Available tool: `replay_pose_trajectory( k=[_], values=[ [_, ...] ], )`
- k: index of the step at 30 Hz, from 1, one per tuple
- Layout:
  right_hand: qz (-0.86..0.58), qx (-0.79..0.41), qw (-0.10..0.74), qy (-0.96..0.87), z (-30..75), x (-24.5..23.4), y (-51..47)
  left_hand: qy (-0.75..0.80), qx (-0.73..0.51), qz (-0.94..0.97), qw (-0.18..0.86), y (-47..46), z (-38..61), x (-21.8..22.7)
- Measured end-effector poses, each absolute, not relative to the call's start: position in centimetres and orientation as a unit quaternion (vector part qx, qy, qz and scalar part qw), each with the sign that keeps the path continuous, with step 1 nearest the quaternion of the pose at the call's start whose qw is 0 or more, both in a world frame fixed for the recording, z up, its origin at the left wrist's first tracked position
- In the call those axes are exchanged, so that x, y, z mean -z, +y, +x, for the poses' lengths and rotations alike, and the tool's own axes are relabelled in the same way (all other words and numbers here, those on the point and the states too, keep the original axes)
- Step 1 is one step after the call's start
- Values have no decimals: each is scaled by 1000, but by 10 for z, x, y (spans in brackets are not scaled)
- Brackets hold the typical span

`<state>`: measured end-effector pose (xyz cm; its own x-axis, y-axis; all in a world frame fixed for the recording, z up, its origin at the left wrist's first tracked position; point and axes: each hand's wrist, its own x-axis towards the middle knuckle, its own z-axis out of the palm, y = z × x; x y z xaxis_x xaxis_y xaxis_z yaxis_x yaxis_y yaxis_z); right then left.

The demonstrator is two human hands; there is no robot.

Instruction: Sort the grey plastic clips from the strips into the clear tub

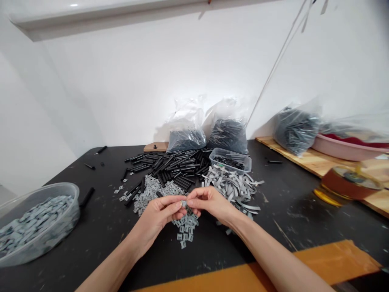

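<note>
A small grey plastic buckle (184, 204) is pinched between the thumb and forefinger of my left hand (165, 209). My right hand (209, 201) meets it there, thumb and fingers closed in a pinch at the buckle's right edge; what lies between those fingertips is hidden. Below and behind the hands spreads a loose pile of the same grey buckles (187, 230). Just past my right hand lies a heap of short grey strips (234, 184). Many black tubes (173, 164) are piled behind the buckles.
A clear tub (71, 202) of grey pieces stands at left. Behind the strips sits a clear plastic box (246, 165) with black parts. Bagged black parts (227, 134) lean on the wall. At right are a tape roll (349, 182), wooden board (316, 164) and pink basin (340, 149).
</note>
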<state>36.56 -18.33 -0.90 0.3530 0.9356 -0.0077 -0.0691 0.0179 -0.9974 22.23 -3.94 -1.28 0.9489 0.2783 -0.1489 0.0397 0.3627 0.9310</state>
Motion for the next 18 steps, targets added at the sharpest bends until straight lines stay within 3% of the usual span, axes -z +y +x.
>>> replay_pose_trajectory(
  k=[18],
  values=[
    [-560, -409, 621, -366, 364, 13, -180, 140, -88, 666, 728, -44, 221, 8]
  ],
)
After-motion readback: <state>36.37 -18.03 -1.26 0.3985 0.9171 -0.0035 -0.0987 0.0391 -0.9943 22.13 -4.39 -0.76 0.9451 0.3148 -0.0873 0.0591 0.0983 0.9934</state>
